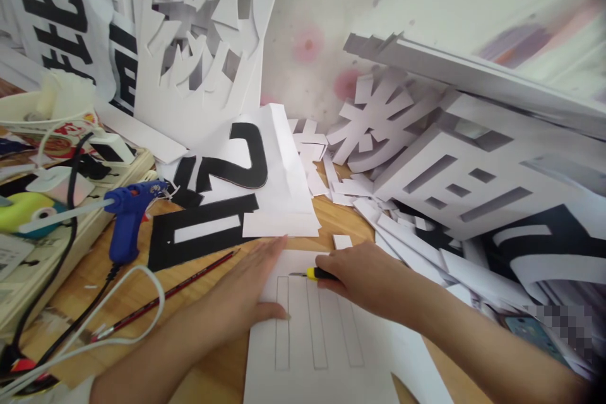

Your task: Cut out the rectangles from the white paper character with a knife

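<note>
A white board (296,341) with long narrow rectangles drawn on it lies on the wooden table in front of me. My left hand (258,290) rests on its upper left part, fingers stretched forward and thumb apart. In my right hand (355,274) is a yellow and black utility knife (315,273). Its blade points left, near the top of the leftmost drawn rectangle; I cannot tell whether the tip touches the board. A small white offcut (342,241) lies just beyond the right hand.
On the left lie a blue glue gun (130,214), a red and black pencil (175,290) and looping cables. Black cut-out shapes (203,227) and white paper lie ahead. Cut white foam characters (454,170) and scraps crowd the right; a tall cut-out panel (199,88) stands behind.
</note>
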`<action>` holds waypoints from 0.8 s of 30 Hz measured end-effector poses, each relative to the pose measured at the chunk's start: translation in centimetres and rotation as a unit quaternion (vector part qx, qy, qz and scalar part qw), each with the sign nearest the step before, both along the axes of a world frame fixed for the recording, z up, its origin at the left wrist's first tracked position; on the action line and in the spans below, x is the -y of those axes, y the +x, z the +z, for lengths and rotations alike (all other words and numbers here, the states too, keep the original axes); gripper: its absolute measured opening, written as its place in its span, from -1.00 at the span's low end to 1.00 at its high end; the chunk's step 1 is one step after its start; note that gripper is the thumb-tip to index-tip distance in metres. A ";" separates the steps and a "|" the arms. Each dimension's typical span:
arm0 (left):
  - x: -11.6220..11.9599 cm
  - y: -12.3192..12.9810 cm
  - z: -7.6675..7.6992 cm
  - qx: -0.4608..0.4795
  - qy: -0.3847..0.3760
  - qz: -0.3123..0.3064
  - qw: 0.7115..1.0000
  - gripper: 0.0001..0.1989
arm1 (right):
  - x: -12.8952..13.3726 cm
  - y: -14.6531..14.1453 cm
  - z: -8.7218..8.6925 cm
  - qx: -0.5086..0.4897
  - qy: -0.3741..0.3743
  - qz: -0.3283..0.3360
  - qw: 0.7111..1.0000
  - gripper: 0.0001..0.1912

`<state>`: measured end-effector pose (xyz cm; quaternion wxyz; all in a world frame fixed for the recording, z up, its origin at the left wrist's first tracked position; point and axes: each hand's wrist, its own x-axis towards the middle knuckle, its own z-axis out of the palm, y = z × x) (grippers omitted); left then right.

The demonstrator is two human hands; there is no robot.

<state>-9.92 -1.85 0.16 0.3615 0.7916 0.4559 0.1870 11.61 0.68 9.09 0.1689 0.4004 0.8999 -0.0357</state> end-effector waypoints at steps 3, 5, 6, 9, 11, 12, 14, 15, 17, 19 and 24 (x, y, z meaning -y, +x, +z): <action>0.0 0.0 0.5 -0.002 0.001 0.003 1.000 -0.06 | 0.4 1.6 -0.1 -0.044 0.009 -0.073 0.996 -0.78; 0.0 0.1 0.8 0.011 0.003 0.007 1.000 -0.09 | 0.6 3.1 -0.6 -0.048 0.026 -0.132 0.990 -0.86; 0.0 0.1 0.9 0.019 0.004 0.011 1.000 -0.09 | 0.6 4.0 -1.0 -0.044 0.039 -0.166 0.984 -0.89; 0.0 0.4 1.1 0.033 -0.007 0.046 0.998 -0.12 | 1.0 7.1 -2.4 -0.024 0.075 -0.292 0.953 -0.84; 0.1 0.7 1.3 0.039 -0.011 0.075 0.996 -0.17 | 1.5 9.4 -3.4 -0.012 0.100 -0.342 0.934 -0.81; 0.2 0.8 1.4 0.042 -0.009 0.086 0.995 -0.20 | 1.9 10.5 -3.9 -0.007 0.110 -0.385 0.916 -0.79; 0.1 0.8 1.7 0.045 -0.003 0.095 0.994 -0.23 | 2.9 12.6 -5.1 0.009 0.138 -0.436 0.889 -0.76; 0.1 0.8 1.8 0.046 -0.004 0.095 0.994 -0.23 | 3.4 13.5 -5.7 0.013 0.153 -0.446 0.882 -0.74; -0.1 0.7 2.1 0.046 -0.021 0.096 0.994 -0.22 | 4.4 15.0 -6.9 0.026 0.175 -0.458 0.871 -0.71; -0.4 0.5 2.5 0.050 -0.051 0.103 0.992 -0.21 | 5.1 16.0 -7.8 0.026 0.182 -0.471 0.863 -0.68; -1.4 -0.3 4.0 0.103 -0.058 0.155 0.981 -0.30 | 5.3 16.1 -7.2 -0.068 0.232 -0.453 0.858 -0.49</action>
